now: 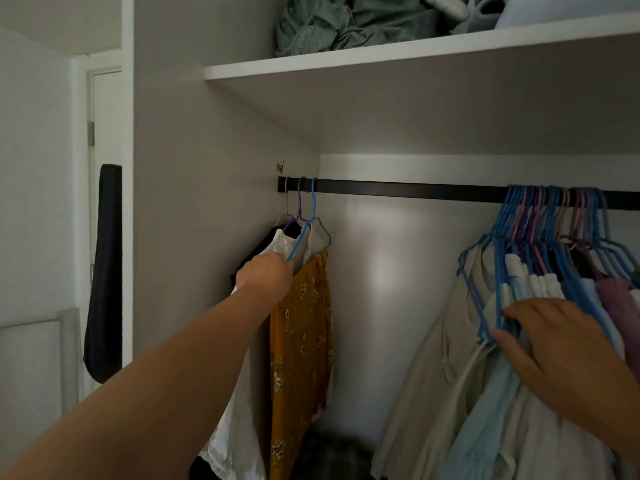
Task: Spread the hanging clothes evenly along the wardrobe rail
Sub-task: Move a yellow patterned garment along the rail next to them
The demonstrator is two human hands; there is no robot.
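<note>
Task looked early — maybe a few garments placed, most not. Three hangers sat at the left end of the rail, tight against the wardrobe's side wall: a pale one, a purple one, and a blue hanger carrying the mustard floral garment, with a white garment and something black beside it. The left hand gripped the blue hanger's lower arm, fingers curled round it as far as could be seen. A long bare stretch of rail ran through the middle. At the right end the bunched hangers were packed together, touching — blue, pink, lilac — with pale blue, cream and mauve clothes hanging off them. The right hand rested on that bunch with fingers spread and fairly straight, thumb by the front blue hangers; no pinch visible.

Left to do, by my read: pull most of the right bunch leftward and space it out.

Room: white shelf above the rail with crumpled green fabric on it, dim grey back wall, dark item hanging outside the wardrobe's left edge.
</note>
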